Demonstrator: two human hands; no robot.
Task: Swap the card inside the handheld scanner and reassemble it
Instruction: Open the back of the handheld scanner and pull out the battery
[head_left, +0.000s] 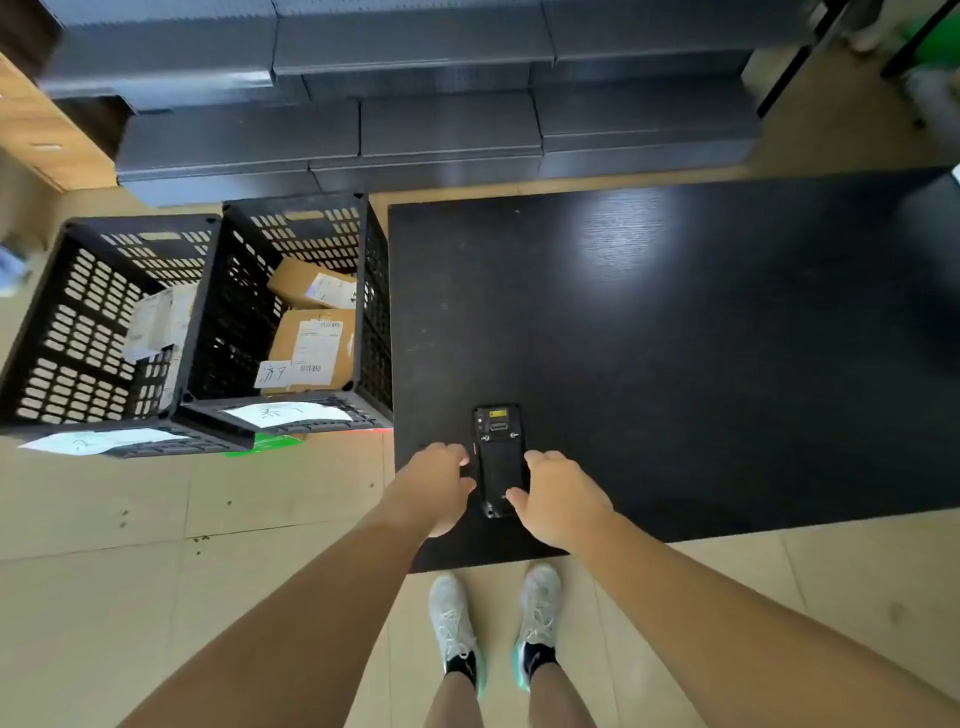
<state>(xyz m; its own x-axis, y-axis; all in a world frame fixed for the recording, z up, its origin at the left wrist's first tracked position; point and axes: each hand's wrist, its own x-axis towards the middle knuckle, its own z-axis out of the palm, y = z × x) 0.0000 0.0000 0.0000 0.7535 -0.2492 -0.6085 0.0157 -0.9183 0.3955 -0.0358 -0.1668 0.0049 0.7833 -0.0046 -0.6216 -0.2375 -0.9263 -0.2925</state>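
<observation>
Black plastic handheld scanner (499, 462) lies back-up and flat on the dark wood-grain table (701, 338), close to the table's 6 o'clock edge and toward its 9 o'clock side. Left hand (441, 480) sits at the scanner's 9 o'clock flank, fingers loosely curled, tips at or just beside the casing edge; contact there cannot be confirmed. Right hand (558, 496) sits at the 3 o'clock flank, thumb resting on the lower back panel, fingers bent toward the upper edge. Neither hand is closed around the unit; both bracket it.

Judged step: start of disassembly, back cover apparently in place. Next move likely calls for steadying the body with one hand while the other frees the cover; two small fasteners show near the 12 o'clock end and may need turning first.

Outward, at 9 to 10 o'clock off the table: two black perforated plastic crates (208, 322), one holding brown cardboard parcels (311, 332).

Not visible: the card, any replacement card, any tool. Cover latch detail too small to read.
</observation>
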